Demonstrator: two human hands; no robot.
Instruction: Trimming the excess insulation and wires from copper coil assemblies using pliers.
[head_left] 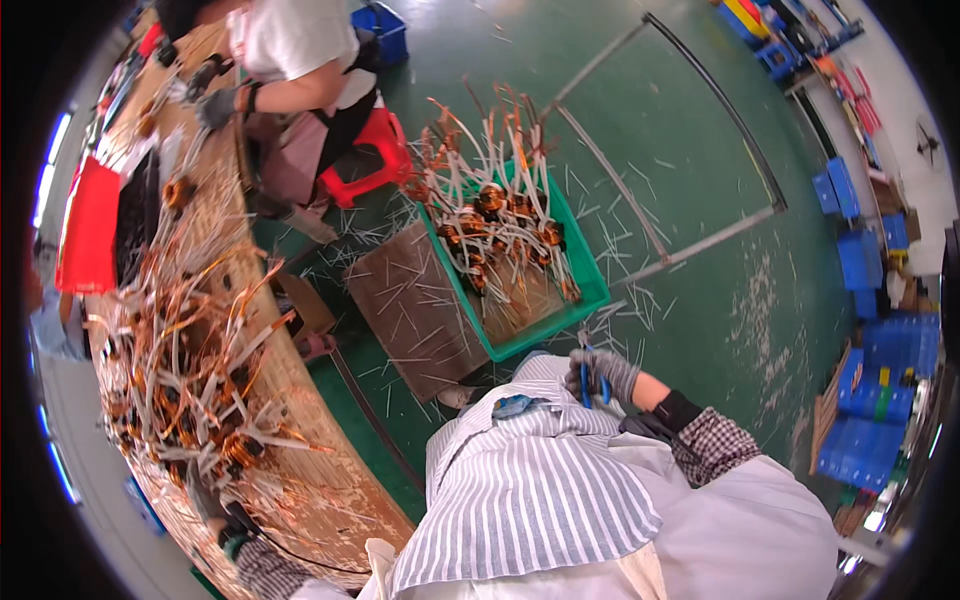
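Observation:
My right hand [612, 376], in a grey glove, is closed around blue-handled pliers [586, 384] above my lap. The jaws point away from me, towards the green crate. At the left, my gloved left hand [204, 494] reaches to the near end of a pile of copper coils [190, 380] with white-sleeved leads and bare copper ends. It touches or nearly touches the pile beside one coil [240, 448]. Its fingers are too small and too mixed in with the wires to tell whether they grip anything.
A green crate [477, 325] of similar coils stands ahead, next to a brown board [400, 290] on the floor, among scattered white sleeve pieces. The wooden bench [330, 450] curves along the left. A co-worker [300, 60] sits there by a red stool [385, 150]. A red bin [88, 225] is on the bench.

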